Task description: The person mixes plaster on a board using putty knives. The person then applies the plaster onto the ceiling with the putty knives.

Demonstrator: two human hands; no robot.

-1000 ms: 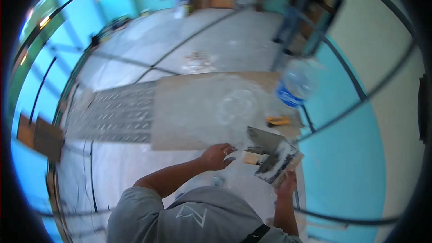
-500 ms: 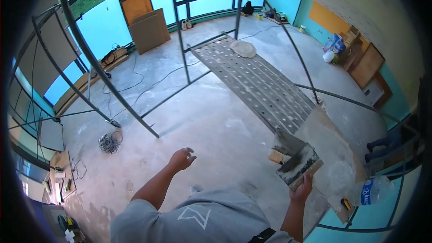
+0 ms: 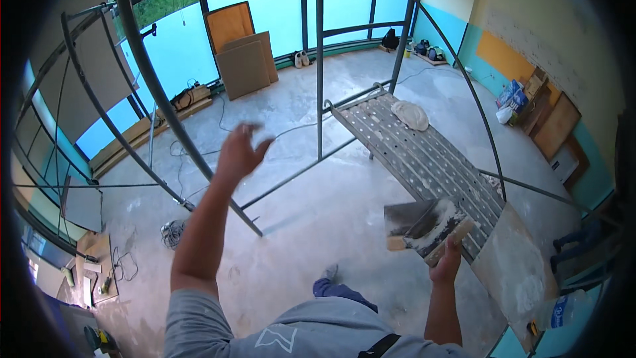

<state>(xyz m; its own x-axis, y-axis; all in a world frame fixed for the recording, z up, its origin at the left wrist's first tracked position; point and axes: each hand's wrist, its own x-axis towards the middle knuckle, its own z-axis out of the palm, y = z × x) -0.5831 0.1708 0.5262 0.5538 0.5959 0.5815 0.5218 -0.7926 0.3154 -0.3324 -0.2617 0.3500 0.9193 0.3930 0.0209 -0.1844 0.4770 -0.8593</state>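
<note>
My left hand [image 3: 242, 152] is raised with fingers apart, holding nothing, in front of a grey scaffold post [image 3: 180, 134]; it is slightly blurred. In my right hand [image 3: 445, 262] are two flat steel trowels [image 3: 427, 222] with wooden handles, held together and smeared with pale and dark material. They are over the near edge of a perforated metal platform [image 3: 442, 174], which has a pale rounded object [image 3: 411, 116] on its far part. A whitish-stained board [image 3: 513, 265] lies at the platform's near end, with a plastic bottle [image 3: 560, 308] and a small yellow-black tool [image 3: 532, 328] beside it.
Scaffold frames [image 3: 320, 126] rise left and ahead. A cable coil [image 3: 172, 232] is on the floor at left. Leaning boards [image 3: 242, 66] stand by the windows, more panels [image 3: 556, 126] by the right wall. Another person's legs [image 3: 570, 245] show at far right.
My left hand has risen forward and up from low near my body. The trowels stay in my right hand. The view has swung round and tilted up, showing more of the window wall.
</note>
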